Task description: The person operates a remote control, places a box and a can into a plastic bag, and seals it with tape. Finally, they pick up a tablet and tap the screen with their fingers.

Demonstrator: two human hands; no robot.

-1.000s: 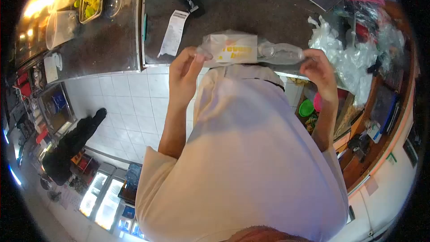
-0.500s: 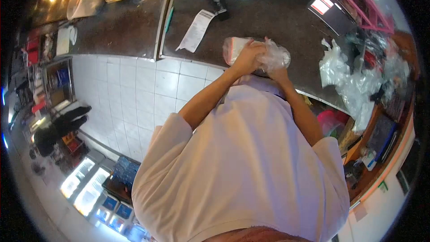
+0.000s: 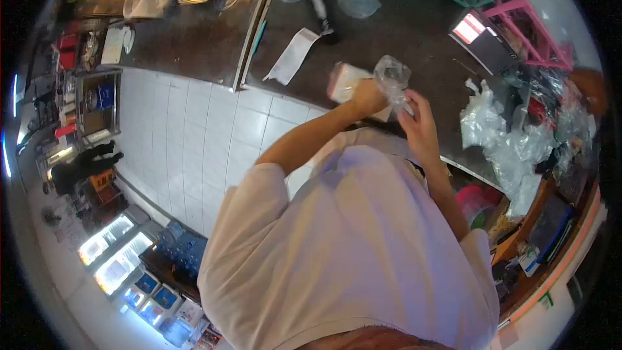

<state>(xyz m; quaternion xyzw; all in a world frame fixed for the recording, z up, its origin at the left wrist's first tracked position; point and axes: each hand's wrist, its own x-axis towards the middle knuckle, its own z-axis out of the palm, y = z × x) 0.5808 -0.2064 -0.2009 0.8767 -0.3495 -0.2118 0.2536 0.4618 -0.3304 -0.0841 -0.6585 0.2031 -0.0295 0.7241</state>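
Observation:
At the counter's front edge lies a white packet [image 3: 346,84] in clear wrap with a reddish end. My left hand [image 3: 369,98] is closed over its right part, and its fingers also gather a crumpled clear plastic bag [image 3: 392,72]. The bag puffs up between my two hands. On its right side, my right hand [image 3: 421,120] pinches the plastic between thumb and fingers. Some fingertips are hidden behind the plastic.
A paper slip [image 3: 291,57], a black handled device [image 3: 321,10] and a clear lid [image 3: 358,1] lie farther back. A dark box with a lit screen [image 3: 483,39] stands right, above piled plastic bags [image 3: 495,123]. Green and pink baskets [image 3: 528,29] are behind.
My right hand has turned, with its fingers now raised and extended along the bag. The bag stands up more between my hands. The view has shifted slightly.

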